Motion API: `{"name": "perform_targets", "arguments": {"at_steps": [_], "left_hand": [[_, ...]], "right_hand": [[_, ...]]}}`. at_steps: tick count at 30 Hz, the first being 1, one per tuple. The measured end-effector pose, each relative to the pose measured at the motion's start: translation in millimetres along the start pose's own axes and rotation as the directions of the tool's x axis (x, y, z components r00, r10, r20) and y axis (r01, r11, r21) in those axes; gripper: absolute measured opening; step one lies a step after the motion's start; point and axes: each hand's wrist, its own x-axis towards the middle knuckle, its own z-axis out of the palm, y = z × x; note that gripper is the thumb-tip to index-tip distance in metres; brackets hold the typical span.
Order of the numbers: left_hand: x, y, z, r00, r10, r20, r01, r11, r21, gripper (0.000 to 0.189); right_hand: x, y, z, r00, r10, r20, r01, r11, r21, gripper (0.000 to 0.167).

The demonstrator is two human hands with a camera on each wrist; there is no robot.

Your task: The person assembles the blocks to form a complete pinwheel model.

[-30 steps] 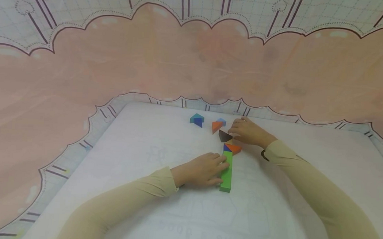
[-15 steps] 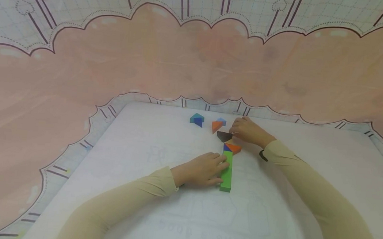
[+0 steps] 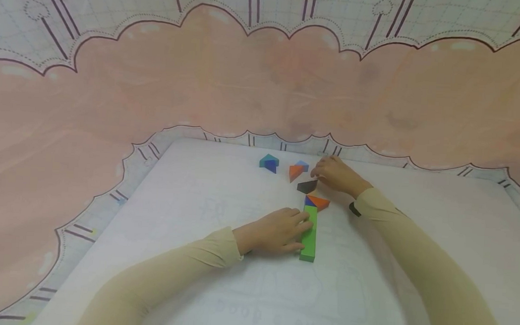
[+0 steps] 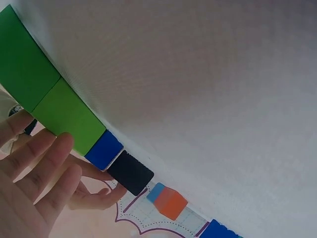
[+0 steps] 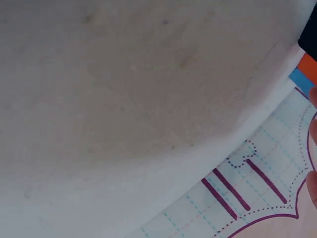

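In the head view my left hand point(image 3: 277, 231) rests its fingertips and thumb along the left side of a long green bar point(image 3: 308, 247). The left wrist view shows a seam in it, between a darker green block point(image 4: 27, 59) and a lighter one point(image 4: 69, 114). Against its far end sit a dark blue triangular block point(image 3: 309, 201) and an orange triangular block point(image 3: 321, 203). Just beyond lies a black block point(image 3: 307, 187), with a light tan piece point(image 3: 313, 193) partly showing beside it. My right hand point(image 3: 338, 176) is bent loosely at the black block's far right corner.
Behind the black block, an orange triangle point(image 3: 295, 172) overlaps a light blue block point(image 3: 303, 165). Farther left stand a teal block point(image 3: 266, 159) and a dark blue triangle point(image 3: 270, 166). The white table point(image 3: 186, 202) ends at a patterned cloth backdrop point(image 3: 255, 92).
The black block has turned under my right hand, its pointed end now toward the upper right. My right hand has shifted slightly away from it. My left hand stays on the green bar.
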Motion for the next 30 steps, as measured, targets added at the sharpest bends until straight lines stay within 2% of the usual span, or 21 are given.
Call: {"name": "perform_targets", "arguments": {"at_steps": [4,12,21,30], "left_hand": [[-0.2,-0.5,0.3,1.000,0.003,-0.004,-0.003,1.000,0.001,0.049],[-1.3,-1.0,1.0,1.000,-0.001,-0.001,0.001,1.000,-0.009,0.049],[0.5,-0.6,3.5,1.000,0.005,-0.010,-0.005,1.000,-0.001,0.049],[0.9,-0.8,4.2,0.999,0.019,-0.031,-0.019,0.999,0.026,0.048]], "right_hand": [[-2.9,-2,0,0.999,0.019,0.031,-0.021,0.998,0.055,0.022],[-0.2,-7,4,0.999,-0.045,0.014,0.045,0.999,-0.019,0.023],[10.4,-8,1,0.998,0.010,0.065,-0.009,1.000,-0.018,0.026],[10.2,-11,0,0.998,-0.060,0.007,0.060,0.998,0.002,0.028]]}}
